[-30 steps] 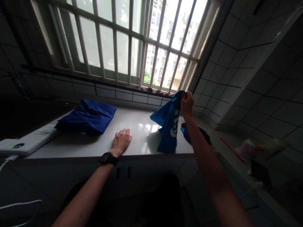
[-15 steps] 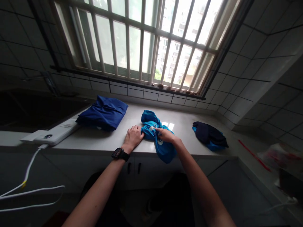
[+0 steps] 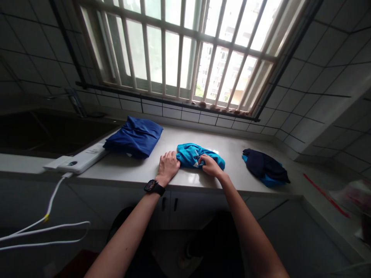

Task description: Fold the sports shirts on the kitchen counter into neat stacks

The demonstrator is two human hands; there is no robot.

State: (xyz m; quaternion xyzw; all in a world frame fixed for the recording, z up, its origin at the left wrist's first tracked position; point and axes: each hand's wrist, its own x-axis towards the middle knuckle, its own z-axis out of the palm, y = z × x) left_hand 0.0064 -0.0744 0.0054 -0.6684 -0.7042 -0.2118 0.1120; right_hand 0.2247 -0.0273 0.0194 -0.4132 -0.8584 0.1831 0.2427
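Note:
A bright blue garment point(image 3: 188, 155) with white print lies bunched lengthwise on the pale countertop, its exact kind hard to tell. At its left end is my left hand point(image 3: 168, 166), wearing a black watch. Its fingers are curled down at the counter, closed on the garment's edge, with the fingertips partly hidden. My right hand point(image 3: 210, 165) is closed in a pinch on the cloth near the print, right of the middle. A folded dark blue garment point(image 3: 136, 137) rests to the left. To the right sits a folded navy and light blue bundle point(image 3: 263, 166).
A white power strip or power bank point(image 3: 84, 159) with a white cable point(image 3: 52, 202) lies at the left by the dark sink point(image 3: 26, 131). The counter's front edge runs just below my hands. A red strip point(image 3: 324, 195) lies at the right. Behind is a barred window point(image 3: 185, 50).
The part of the blue garment that hung over the counter's front edge is now up on the counter, folded into a flatter, longer bundle. My right hand has shifted slightly right with it.

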